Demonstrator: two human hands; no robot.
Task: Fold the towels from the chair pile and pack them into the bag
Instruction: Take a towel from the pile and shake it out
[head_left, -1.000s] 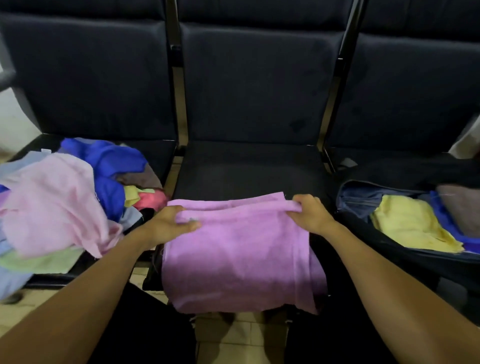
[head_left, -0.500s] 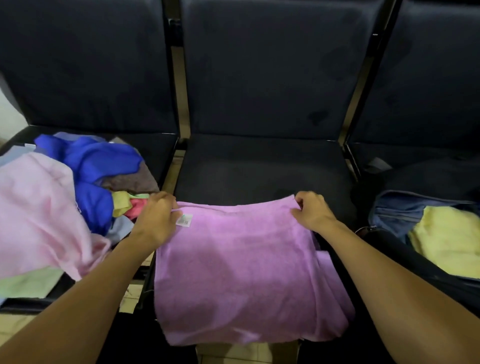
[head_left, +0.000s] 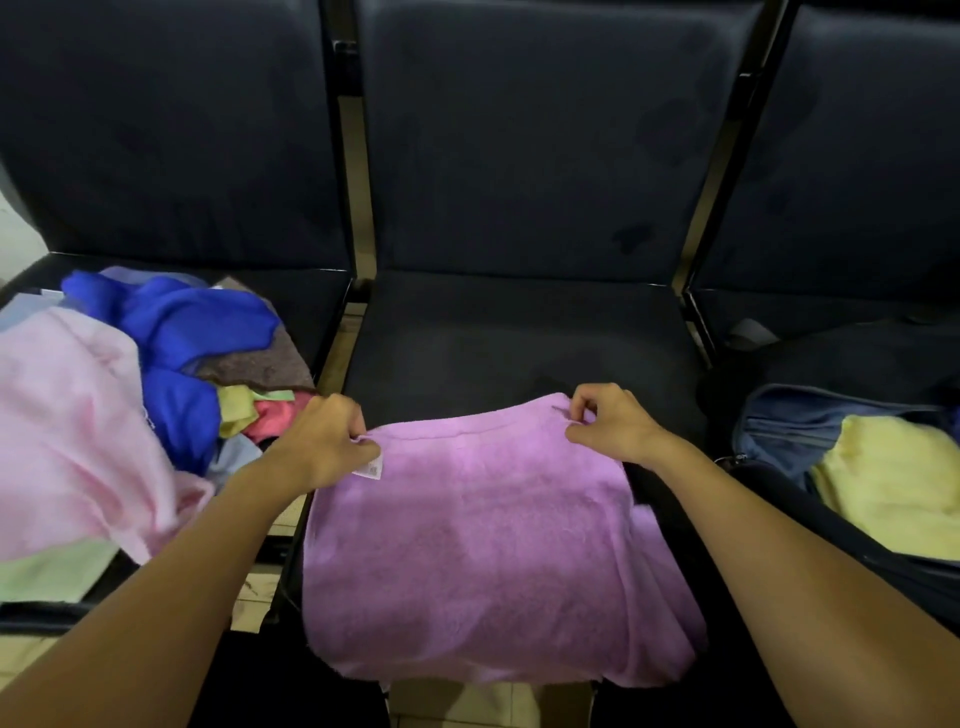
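On the left seat: pile of loose towels (head_left: 119, 410), pale pink over blue, brown, yellow, coral and light green, heaped and unfolded.
Left hand (head_left: 322, 441): fingers curled, pinching the far left corner of the purple towel (head_left: 488, 540), just beside its white label (head_left: 371, 467).
Middle seat (head_left: 519, 343): dark cushion; purple towel spread flat across its front, near edge hanging over the seat lip.
Right hand (head_left: 608, 421): thumb and fingertips pinching the far right corner of the purple towel.
Right seat: open dark bag (head_left: 789, 415), yellow towel (head_left: 893, 488) lying folded inside; right forearm crosses its near rim.
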